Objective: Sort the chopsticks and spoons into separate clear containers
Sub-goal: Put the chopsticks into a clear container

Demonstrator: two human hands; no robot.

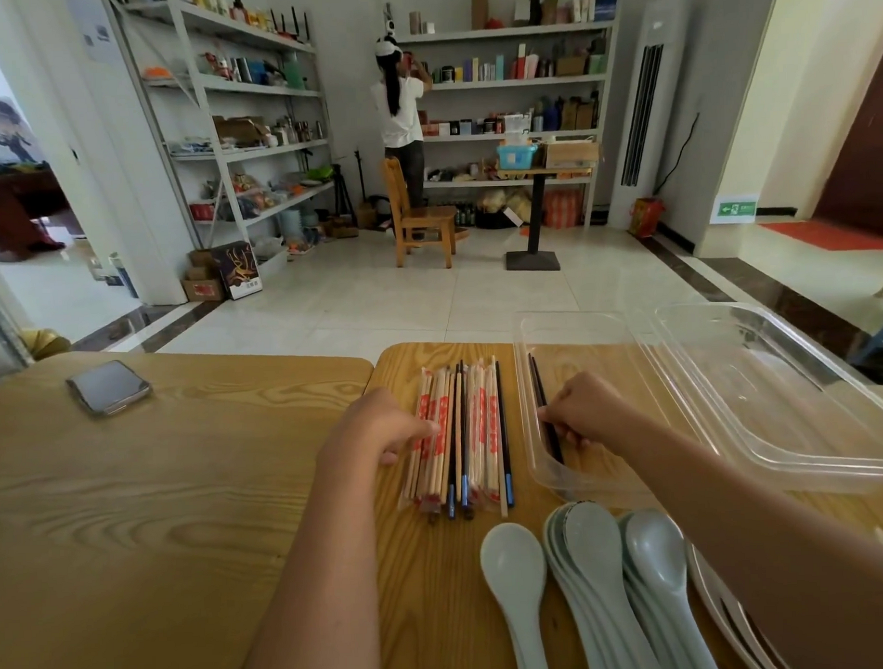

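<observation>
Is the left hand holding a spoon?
No, the left hand grips the edge of the chopstick pile, the right hand holds dark chopsticks, and the spoons lie untouched.

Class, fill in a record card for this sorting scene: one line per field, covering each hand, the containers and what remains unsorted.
Left hand: grips left edge of chopstick pile
Right hand: pinches dark chopsticks inside near container
Far container: no utensils visible inside
Spoons: on the table, outside both containers
Phone: on the left tabletop
</observation>
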